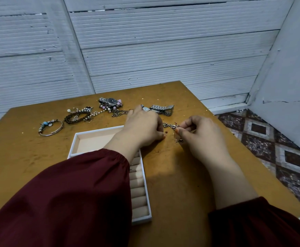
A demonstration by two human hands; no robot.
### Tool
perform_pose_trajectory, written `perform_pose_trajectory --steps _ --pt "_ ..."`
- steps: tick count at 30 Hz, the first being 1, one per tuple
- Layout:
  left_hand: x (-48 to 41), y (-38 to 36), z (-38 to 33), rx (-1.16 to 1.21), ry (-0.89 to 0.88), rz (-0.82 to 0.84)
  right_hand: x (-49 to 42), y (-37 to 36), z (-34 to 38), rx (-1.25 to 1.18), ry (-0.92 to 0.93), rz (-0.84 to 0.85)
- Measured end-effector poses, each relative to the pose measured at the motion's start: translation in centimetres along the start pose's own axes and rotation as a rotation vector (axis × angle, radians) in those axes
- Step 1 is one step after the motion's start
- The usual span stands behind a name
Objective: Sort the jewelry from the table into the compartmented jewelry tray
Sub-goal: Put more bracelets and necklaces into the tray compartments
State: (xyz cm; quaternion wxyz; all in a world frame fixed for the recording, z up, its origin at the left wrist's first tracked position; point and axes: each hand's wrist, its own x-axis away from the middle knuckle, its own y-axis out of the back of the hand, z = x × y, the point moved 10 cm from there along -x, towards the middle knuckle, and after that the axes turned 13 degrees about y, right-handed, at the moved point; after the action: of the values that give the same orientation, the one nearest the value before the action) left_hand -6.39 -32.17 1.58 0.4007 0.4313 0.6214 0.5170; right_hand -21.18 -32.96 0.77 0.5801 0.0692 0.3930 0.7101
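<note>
Both hands meet over the desk point(20, 157), just right of the tray point(99, 130). Left hand point(143, 127) has its fingers curled round one end of a thin chain point(170, 126); right hand point(204, 138) pinches the other end between thumb and fingertips, so the chain hangs between them just above the wood. A dark red sleeve point(85, 184) covers much of the tray. Behind the hands lie a watch point(111, 101), a second watch point(161, 108), a pearl strand point(104, 109), a brown bracelet point(77, 117) and, far left, a bangle point(51, 127).
</note>
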Motion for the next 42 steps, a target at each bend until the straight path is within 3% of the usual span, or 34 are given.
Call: perform_pose_trajectory --steps 14,18,21,27,42 --pt "0.2 -0.5 -0.3 0.165 -0.051 0.061 0.6 1.2 0.4 -0.125 -0.035 -0.062" --pt "0.8 0.0 0.7 0.314 -0.011 0.045 0.8 1.4 0.7 -0.267 -0.039 -0.089" --pt "1.7 1.4 1.5 0.407 0.013 0.002 1.0 1.7 1.0 -0.397 -0.051 -0.121" --pt "5.0 4.1 4.7 0.674 0.078 -0.079 1.9 2.8 3.4 -0.434 0.019 -0.182" --pt "15.2 7.1 17.4 1.082 0.348 -0.333 4.3 -0.9 15.4 -0.766 0.142 -0.054"
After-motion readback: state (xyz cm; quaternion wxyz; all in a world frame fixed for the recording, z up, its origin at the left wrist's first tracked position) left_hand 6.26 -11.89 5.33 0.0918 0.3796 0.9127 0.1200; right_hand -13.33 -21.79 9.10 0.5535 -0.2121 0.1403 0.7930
